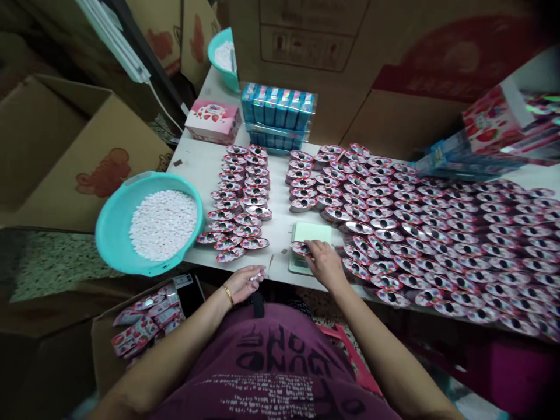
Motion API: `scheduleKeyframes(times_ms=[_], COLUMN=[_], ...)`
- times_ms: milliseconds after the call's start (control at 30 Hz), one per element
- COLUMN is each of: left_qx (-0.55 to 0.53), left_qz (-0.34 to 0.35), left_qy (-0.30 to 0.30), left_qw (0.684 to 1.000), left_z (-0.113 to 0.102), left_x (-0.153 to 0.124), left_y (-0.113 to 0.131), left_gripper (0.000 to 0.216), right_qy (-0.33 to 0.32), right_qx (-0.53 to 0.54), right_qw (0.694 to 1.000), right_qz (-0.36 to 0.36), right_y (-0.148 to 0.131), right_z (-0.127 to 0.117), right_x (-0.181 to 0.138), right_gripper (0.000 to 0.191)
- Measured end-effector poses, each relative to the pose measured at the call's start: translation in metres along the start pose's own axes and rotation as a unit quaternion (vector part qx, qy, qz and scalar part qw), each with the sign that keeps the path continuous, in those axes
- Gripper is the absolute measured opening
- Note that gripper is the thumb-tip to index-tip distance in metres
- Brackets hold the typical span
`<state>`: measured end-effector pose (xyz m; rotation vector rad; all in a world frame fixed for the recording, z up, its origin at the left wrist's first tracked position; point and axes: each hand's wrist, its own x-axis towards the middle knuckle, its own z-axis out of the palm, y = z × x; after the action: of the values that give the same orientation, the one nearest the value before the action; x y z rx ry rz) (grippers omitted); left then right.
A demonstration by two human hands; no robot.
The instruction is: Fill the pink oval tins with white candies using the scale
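My left hand (245, 281) rests palm up at the near table edge, its fingers curled around a few small white tablets (256, 276). My right hand (322, 261) grips a small oval tin (300, 249) over a pale green scale (310, 240) on the white table (280, 230). Two columns of open oval tins (238, 201) lie left of the scale. A far larger spread of the same tins (437, 233) covers the table to the right.
A teal basin of white tablets (151, 224) overhangs the table's left edge; a second teal basin (224, 57) stands at the back. Blue packs (277, 114) and a pink strawberry box (213, 121) sit behind. Cardboard cartons (65, 146) surround; a box of pink packs (146, 324) lies below left.
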<state>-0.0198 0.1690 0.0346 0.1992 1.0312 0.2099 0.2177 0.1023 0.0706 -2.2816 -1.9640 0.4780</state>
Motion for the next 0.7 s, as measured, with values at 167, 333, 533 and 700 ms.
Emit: scheduleKeyframes(times_ms=[167, 333, 533, 700], left_qx=[-0.012, -0.002, 0.018, 0.002], left_qz=[0.02, 0.03, -0.009, -0.015], left_qy=[0.064, 0.068, 0.042, -0.015], left_qw=[0.998, 0.997, 0.999, 1.0], left_z=[-0.032, -0.034, -0.026, 0.011], left_x=[-0.004, 0.01, 0.008, 0.003], left_y=[0.002, 0.011, 0.007, 0.004], left_gripper=[0.014, 0.012, 0.018, 0.017], right_qy=[-0.051, 0.055, 0.144, 0.085], right_qx=[0.026, 0.102, -0.078, -0.145], right_qw=[0.993, 0.99, 0.971, 0.974], right_qz=[-0.106, -0.081, 0.172, 0.152], right_y=[-0.079, -0.077, 0.049, 0.086], right_z=[0.038, 0.047, 0.009, 0.014], right_x=[0.027, 0.015, -0.075, -0.1], right_gripper=[0.037, 0.036, 0.021, 0.015])
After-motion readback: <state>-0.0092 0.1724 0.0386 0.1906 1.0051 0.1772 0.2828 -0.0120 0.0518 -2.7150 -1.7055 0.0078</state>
